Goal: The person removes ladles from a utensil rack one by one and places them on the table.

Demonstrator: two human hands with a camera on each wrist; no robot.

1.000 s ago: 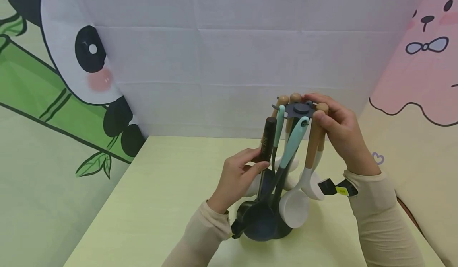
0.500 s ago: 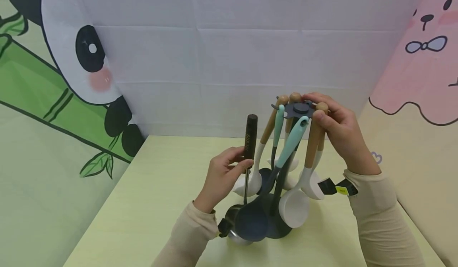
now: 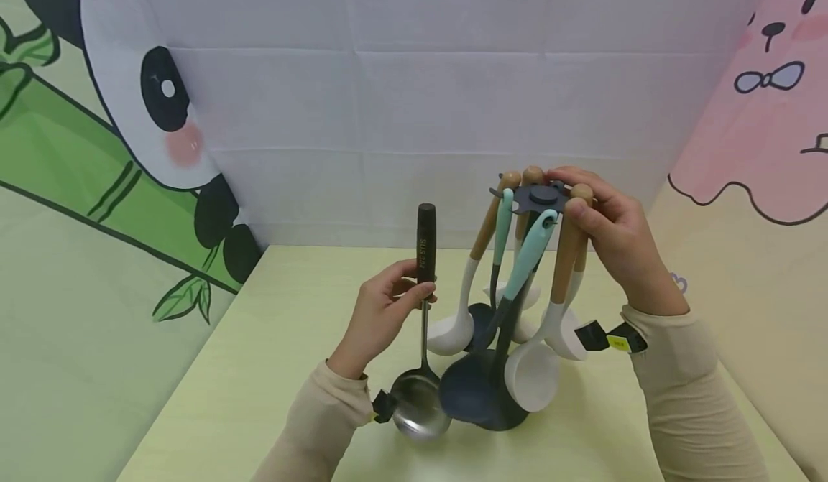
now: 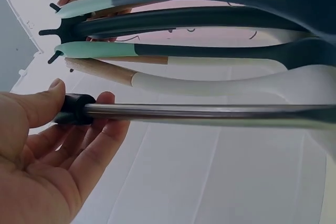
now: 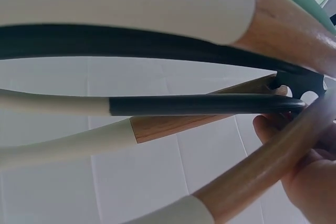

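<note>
A shiny steel ladle with a long black handle (image 3: 424,342) has just come away from the bunch of hanging kitchen tools. It stands almost straight up on the left of the bunch, and all of its black handle shows but the bit under the fingers. So it seems to be free of the dark grey plastic stand with hooks (image 3: 540,196).

The left hand (image 3: 382,313) pinches the low end of the black handle between its thumb and fingers. The right hand (image 3: 619,236) holds the top of the stand, with its thumb on the wooden handle of a white round spoon (image 3: 532,378).

A second ago, the steel ladle was further right, and a big dark blue ladle with a mint green handle (image 3: 467,390) hid much of its bowl. Half a second ago, the dark blue bowl leaned more to the left; now it is back to the right. The right hand stays in the same place.

The steel bowl is just beside the dark blue one. I cannot tell if they touch, or if the steel bowl sits on the pale yellow table (image 3: 284,324).
</note>
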